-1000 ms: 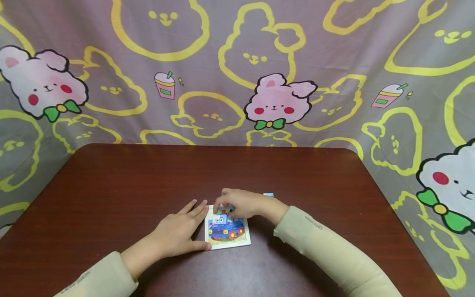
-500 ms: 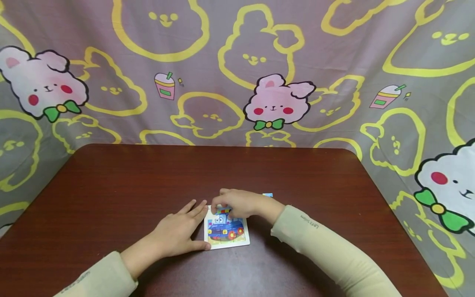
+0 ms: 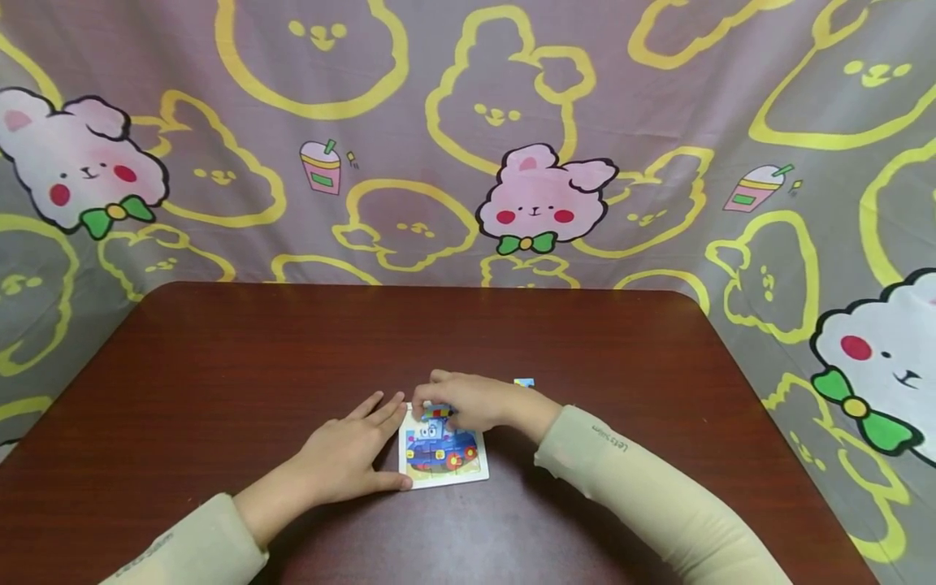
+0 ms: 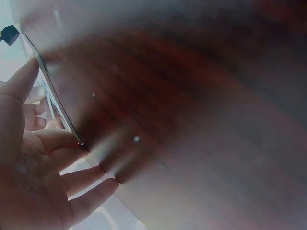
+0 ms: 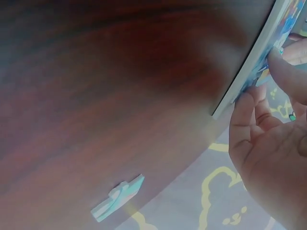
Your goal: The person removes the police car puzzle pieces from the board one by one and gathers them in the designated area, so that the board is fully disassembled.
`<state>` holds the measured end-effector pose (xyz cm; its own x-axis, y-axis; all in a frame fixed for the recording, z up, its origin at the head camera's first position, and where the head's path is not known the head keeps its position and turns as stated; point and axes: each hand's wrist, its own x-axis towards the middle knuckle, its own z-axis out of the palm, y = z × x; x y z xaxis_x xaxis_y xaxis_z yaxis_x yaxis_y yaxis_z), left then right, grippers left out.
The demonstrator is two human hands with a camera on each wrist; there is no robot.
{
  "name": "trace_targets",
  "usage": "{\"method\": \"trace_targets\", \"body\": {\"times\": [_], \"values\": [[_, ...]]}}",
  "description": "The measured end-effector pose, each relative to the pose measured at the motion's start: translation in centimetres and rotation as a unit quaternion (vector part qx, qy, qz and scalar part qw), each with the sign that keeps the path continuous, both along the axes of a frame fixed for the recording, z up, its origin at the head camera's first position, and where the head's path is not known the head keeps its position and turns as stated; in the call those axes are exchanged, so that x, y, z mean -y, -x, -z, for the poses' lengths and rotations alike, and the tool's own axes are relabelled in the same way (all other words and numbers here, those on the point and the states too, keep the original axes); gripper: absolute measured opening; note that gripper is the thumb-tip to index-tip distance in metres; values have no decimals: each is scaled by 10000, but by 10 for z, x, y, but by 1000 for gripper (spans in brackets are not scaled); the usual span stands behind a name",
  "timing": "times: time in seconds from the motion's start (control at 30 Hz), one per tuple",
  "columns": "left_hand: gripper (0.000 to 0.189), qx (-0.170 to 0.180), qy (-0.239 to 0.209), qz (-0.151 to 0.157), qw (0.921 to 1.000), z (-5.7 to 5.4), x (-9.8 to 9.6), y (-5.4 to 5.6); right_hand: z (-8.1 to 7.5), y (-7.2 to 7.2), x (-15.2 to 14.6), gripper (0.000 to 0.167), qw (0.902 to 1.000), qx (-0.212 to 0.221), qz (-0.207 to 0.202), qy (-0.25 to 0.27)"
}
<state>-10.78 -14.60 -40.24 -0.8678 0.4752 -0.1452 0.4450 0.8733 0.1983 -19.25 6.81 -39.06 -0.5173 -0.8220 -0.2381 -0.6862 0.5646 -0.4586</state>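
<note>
A square jigsaw puzzle (image 3: 439, 447) in a white frame lies on the table, showing a blue cartoon car with red wheels. My left hand (image 3: 340, 461) lies flat against the frame's left side, fingers spread, thumb at the near left corner. Over the puzzle's top part, my right hand (image 3: 464, 402) bends its fingers and pinches a puzzle piece (image 3: 437, 412) with red, yellow and green on it, between thumb and fingertips. The right hand covers the puzzle's upper right corner. From the right wrist, thumb and fingers (image 5: 242, 108) show right at the puzzle's surface.
A loose light-blue puzzle piece (image 3: 523, 383) lies on the brown table (image 3: 292, 349) just beyond the right wrist; the right wrist view shows its knob (image 5: 117, 196). A curtain (image 3: 409, 146) with cartoon rabbits hangs behind the table and along its sides.
The right hand's fingers have shifted very slightly left over the top of the puzzle. The left hand keeps its place at the frame. The head view has turned slightly.
</note>
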Motion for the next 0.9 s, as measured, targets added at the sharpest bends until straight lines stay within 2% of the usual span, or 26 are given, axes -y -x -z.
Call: {"method": "trace_targets", "body": {"times": [0.2, 0.43, 0.6, 0.9], "values": [[100, 38, -12, -15, 10000, 1, 0, 0, 1, 0, -4, 37, 9998, -38, -27, 168], [100, 83, -48, -49, 9999, -1, -1, 1, 1, 7, -9, 36, 9968, 524, -167, 586], [101, 116, -38, -73, 9999, -2, -1, 1, 3, 9, -11, 35, 9942, 657, -240, 816], [101, 131, -12, -67, 9999, -3, -1, 2, -2, 10, -8, 26, 9923, 844, 281, 857]]}}
